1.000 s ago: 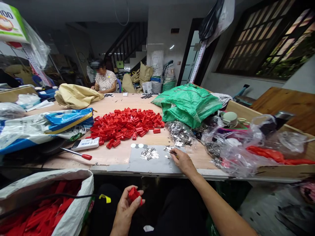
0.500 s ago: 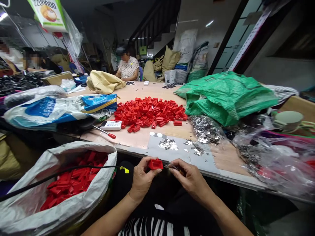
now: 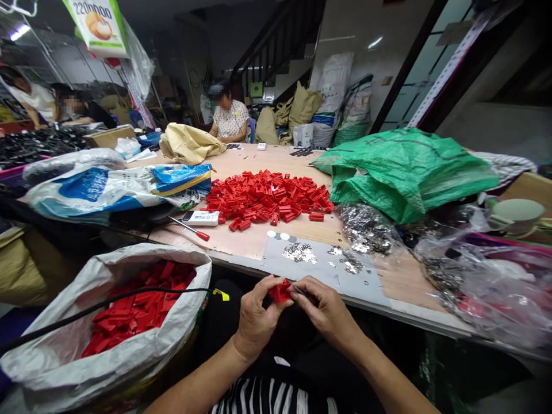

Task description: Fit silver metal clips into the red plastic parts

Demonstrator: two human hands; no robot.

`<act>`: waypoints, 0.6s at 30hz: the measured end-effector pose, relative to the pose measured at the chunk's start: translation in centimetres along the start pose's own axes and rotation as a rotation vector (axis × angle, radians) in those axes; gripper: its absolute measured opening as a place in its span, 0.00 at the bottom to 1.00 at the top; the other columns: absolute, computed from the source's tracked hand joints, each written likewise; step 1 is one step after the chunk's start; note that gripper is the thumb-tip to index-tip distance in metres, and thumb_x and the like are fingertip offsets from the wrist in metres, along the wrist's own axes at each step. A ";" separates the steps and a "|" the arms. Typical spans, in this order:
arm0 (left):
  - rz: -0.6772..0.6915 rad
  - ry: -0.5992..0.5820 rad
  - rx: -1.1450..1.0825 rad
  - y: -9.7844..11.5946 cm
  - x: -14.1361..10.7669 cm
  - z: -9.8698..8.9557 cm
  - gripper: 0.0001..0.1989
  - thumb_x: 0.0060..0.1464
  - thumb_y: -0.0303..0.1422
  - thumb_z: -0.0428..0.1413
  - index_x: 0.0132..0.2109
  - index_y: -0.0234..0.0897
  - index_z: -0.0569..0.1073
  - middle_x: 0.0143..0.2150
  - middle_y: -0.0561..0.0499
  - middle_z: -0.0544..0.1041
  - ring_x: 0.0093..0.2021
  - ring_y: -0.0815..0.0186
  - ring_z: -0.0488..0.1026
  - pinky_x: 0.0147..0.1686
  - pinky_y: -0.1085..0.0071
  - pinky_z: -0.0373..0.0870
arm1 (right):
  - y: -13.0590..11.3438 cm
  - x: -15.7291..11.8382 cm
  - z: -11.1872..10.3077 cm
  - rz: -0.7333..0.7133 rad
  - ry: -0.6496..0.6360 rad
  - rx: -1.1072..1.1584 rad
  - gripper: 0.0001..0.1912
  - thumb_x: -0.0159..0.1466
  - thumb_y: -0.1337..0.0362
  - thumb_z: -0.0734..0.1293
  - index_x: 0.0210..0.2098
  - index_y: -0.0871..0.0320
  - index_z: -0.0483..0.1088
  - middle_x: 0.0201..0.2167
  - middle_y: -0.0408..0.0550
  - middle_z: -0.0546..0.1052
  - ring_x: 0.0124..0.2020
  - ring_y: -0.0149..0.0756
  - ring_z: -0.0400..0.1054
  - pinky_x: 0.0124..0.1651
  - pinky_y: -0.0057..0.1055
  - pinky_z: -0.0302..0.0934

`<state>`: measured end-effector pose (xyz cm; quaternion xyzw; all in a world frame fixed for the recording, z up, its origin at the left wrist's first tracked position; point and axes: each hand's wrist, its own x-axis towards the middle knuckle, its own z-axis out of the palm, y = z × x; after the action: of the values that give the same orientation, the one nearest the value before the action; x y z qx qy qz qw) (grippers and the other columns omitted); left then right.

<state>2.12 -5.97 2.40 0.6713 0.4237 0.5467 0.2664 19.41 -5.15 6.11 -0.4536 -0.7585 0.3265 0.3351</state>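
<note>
Housing [image 3: 279,291] in red plastic is up just short of the table's [image 3: 237,244] near edge, and both hands are at it now: the left hand [image 3: 257,313] clamps it between thumb and fingers, while the right hand [image 3: 325,310] meets it from the other side, its fingers pinched together on a thin dark tool [image 3: 298,289]. Gone is the reach of a second ago over the grey mat [image 3: 317,277], where the small metal plates [image 3: 299,253] lie loose; gone too is the clear view into the hollow of half a second ago, as the housing tilts and the fingers crowd round it. Whether a bright piece sits at the tool's tip or inside, I cannot tell. As I judge it, the work shifts from reaching among the plates to close two-handed handling. Beyond the mat spreads a heap of red housings [image 3: 269,198], and at the left stands an open sack [image 3: 73,371] of red parts [image 3: 138,313], both untouched
</note>
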 end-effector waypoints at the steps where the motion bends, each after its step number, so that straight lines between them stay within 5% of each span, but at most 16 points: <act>1: -0.017 0.006 -0.010 0.0 -0.1 0.0 0.17 0.51 0.31 0.61 0.49 0.42 0.72 0.46 0.48 0.79 0.47 0.62 0.76 0.48 0.65 0.73 | 0.0 0.0 -0.1 0.022 -0.015 0.054 0.11 0.67 0.60 0.60 0.39 0.55 0.72 0.34 0.47 0.74 0.36 0.35 0.68 0.40 0.30 0.61; 7: -0.008 0.012 0.008 -0.1 -0.2 -0.3 0.17 0.51 0.32 0.61 0.49 0.42 0.72 0.47 0.49 0.79 0.48 0.62 0.76 0.50 0.65 0.73 | 0.9 -0.2 -0.4 0.186 0.047 0.250 0.15 0.64 0.51 0.62 0.39 0.56 0.69 0.33 0.45 0.71 0.34 0.34 0.64 0.38 0.29 0.61; 18: 0.113 -0.031 -0.013 0.1 -0.3 0.0 0.19 0.49 0.27 0.62 0.49 0.43 0.72 0.45 0.50 0.80 0.47 0.63 0.76 0.49 0.66 0.74 | 1.1 0.5 0.7 0.241 -0.047 0.474 0.18 0.58 0.49 0.68 0.32 0.56 0.61 0.27 0.39 0.64 0.28 0.30 0.56 0.30 0.27 0.54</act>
<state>2.16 -6.25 2.36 0.7008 0.3775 0.5531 0.2459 19.22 -4.44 4.92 -0.4417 -0.6090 0.5429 0.3731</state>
